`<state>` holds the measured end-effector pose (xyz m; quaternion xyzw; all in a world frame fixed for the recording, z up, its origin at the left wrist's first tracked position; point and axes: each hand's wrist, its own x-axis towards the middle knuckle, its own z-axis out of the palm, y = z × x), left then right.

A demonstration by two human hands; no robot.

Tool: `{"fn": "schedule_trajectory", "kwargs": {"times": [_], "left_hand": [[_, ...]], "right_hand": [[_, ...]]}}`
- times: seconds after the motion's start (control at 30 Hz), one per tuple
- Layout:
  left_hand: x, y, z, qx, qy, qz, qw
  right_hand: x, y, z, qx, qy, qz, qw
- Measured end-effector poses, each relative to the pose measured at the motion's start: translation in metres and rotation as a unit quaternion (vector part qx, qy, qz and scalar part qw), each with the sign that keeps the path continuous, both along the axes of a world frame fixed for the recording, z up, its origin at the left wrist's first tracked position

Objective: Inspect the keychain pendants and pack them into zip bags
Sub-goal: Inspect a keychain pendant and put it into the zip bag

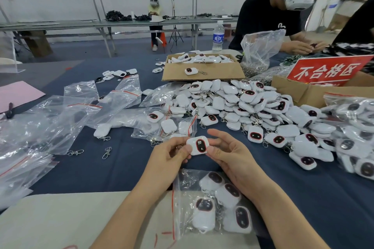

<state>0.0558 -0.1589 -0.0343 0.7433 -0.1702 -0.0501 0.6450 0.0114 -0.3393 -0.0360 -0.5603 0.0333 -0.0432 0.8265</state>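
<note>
A white keychain pendant point(198, 145) with a dark, red-rimmed oval face is held above the blue table, face up. My left hand point(173, 154) pinches its left edge, thumb on top. My right hand point(229, 152) holds its right edge with curled fingers. Below my wrists lies a zip bag point(183, 180) containing several pendants. A large heap of loose pendants point(242, 107) spreads across the table beyond my hands. Empty zip bags point(66, 119) lie to the left.
A cardboard box point(204, 73) of pendants sits at the back, a second box with a red sign point(325, 70) at the right. Filled bags point(356, 127) lie far right. Loose metal clasps point(106, 152) lie on the cloth. A water bottle point(218, 36) and a person in black are beyond.
</note>
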Motion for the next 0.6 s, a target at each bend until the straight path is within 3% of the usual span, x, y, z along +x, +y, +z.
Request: {"fn": "schedule_trajectory", "kwargs": {"times": [0.27, 0.43, 0.53, 0.6], "left_hand": [[-0.004, 0.000, 0.006, -0.024, 0.013, 0.014, 1.000], [-0.007, 0.023, 0.023, -0.070, 0.048, 0.080, 0.993], [-0.015, 0.059, 0.034, -0.019, 0.092, 0.068, 0.993], [-0.028, 0.078, 0.034, 0.033, 0.130, 0.049, 0.990]], "right_hand": [[-0.001, 0.000, 0.000, -0.039, -0.017, 0.002, 0.999], [-0.005, -0.001, 0.012, 0.002, -0.028, 0.020, 0.999], [-0.009, -0.005, 0.019, 0.000, -0.047, 0.037, 0.998], [-0.011, -0.003, 0.023, -0.051, -0.054, 0.039, 0.996]]}}
